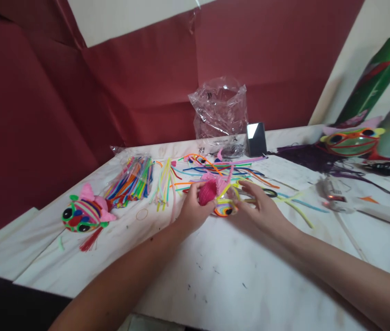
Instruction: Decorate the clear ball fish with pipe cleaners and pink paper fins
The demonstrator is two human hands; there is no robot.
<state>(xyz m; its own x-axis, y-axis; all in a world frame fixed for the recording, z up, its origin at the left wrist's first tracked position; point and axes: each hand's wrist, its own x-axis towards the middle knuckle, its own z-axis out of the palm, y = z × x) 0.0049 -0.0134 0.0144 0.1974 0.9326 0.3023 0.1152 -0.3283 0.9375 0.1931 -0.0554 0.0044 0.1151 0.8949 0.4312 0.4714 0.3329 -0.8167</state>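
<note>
A small fish-like pipe-cleaner figure [225, 210] is between my hands above the front middle of the table. It has a bright pink back, pale pink upright pieces, yellow trim and a striped face with a black eye. My left hand [195, 207] is closed around its pink side. At its right side is my right hand [258, 204], its fingers curved and apart, close to the yellow trim; the fingertips are slightly smeared, and whether they touch it is unclear. Behind the right hand lie scissors [269, 193] with dark green handles.
Left stands a finished-looking pink fish figure [84, 214] with a red tassel. Bagged pipe cleaners [134, 181] and loose ones [167, 179] lie behind. Farther back are a clear bag [220, 110] and a phone [256, 140]. A glue gun [339, 197] and another figure [351, 142] are right.
</note>
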